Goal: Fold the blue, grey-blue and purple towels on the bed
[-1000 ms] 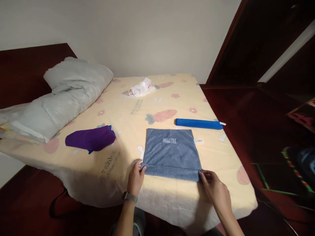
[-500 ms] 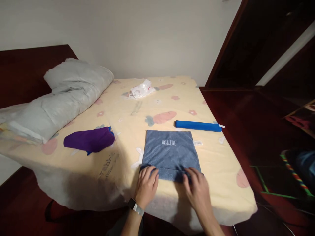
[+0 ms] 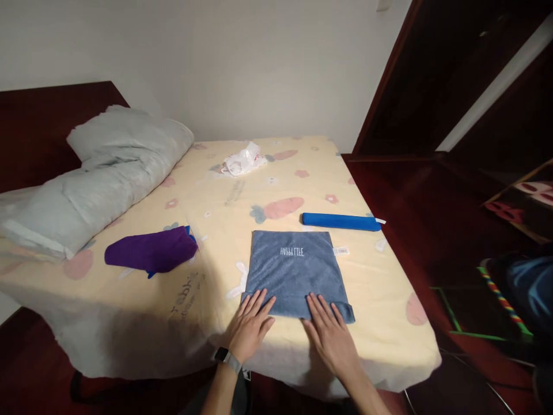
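A folded grey-blue towel (image 3: 296, 271) with white lettering lies flat near the front edge of the bed (image 3: 216, 213). My left hand (image 3: 249, 325), with a watch on its wrist, lies flat and open, fingertips on the towel's near left edge. Flat and open too, my right hand (image 3: 330, 334) has its fingers spread on the towel's near edge, right of the middle. Neither hand holds anything.
A rolled bright blue cloth (image 3: 341, 221) lies just beyond the towel. A purple cloth (image 3: 151, 252) sits to the left, a grey quilt (image 3: 99, 173) at the far left, a white plastic bag (image 3: 241, 160) at the back. Dark wooden furniture (image 3: 432, 86) stands right of the bed.
My hands left the towel's near corners, moved inward and flattened onto its near edge. The view shifted slightly.
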Motion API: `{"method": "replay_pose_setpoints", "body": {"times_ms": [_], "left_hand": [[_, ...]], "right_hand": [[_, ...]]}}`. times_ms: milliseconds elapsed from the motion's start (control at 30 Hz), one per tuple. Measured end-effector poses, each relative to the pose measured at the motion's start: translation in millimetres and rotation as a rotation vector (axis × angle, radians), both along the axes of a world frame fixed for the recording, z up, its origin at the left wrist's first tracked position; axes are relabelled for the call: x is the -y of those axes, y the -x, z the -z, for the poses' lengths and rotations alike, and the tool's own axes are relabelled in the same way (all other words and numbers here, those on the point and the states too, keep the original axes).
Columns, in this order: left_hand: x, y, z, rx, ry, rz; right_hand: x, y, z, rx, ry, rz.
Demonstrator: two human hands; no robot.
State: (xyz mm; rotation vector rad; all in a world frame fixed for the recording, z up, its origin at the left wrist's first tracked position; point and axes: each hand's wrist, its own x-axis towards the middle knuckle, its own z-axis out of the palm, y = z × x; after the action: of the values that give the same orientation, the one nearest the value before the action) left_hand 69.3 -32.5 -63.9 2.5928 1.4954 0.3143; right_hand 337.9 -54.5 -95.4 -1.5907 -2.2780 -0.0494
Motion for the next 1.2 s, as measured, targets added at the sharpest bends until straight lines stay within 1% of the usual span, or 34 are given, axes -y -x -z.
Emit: {"method": "replay_pose_setpoints", "body": {"times_ms": [133,233,333,467,533,600,733,800,900,967,1100,1200], "left_hand": [[0,13,5.8,0.001,0.027,-0.030],[0,17,5.0,0.037,0.049,-0.046],[-2,21,-0.3,0.117,0.068,-0.079],[-6,34,-5.9,0.265,0.042,-0.201],[-7,41,-6.0,0.310,0.023,-0.230],[-8,45,-5.0,0.323,0.013,-0.232],[-8,46,-3.3,0.282,-0.001,-0.209],[-8,45,-3.9,0.250,-0.015,-0.205],[-8,42,-7.2,0.201,-0.051,-0.195],[-7,39,-9.7,0.162,-0.073,-0.165],[-5,34,-9.6,0.104,-0.072,-0.094],[-5,34,-4.3,0.111,-0.031,-0.072]], "right_hand": [[2,-40,14.2,0.006,-0.010,0.092],[3,-54,18.0,0.002,0.017,0.111],[2,-56,11.8,-0.009,0.034,0.108],[-2,-53,-3.8,-0.021,0.002,0.096],[-3,-54,-8.3,-0.047,-0.018,0.091],[-4,-56,-8.8,-0.093,-0.026,0.100],[-5,-65,-6.9,-0.182,-0.042,0.222],[-4,-69,-8.3,-0.226,-0.041,0.241],[-1,-74,-10.1,-0.284,-0.020,0.196],[1,-75,-7.9,-0.285,0.018,0.141],[0,-76,4.5,-0.250,0.085,0.014],[-3,-79,13.2,-0.240,0.072,-0.013]]}}
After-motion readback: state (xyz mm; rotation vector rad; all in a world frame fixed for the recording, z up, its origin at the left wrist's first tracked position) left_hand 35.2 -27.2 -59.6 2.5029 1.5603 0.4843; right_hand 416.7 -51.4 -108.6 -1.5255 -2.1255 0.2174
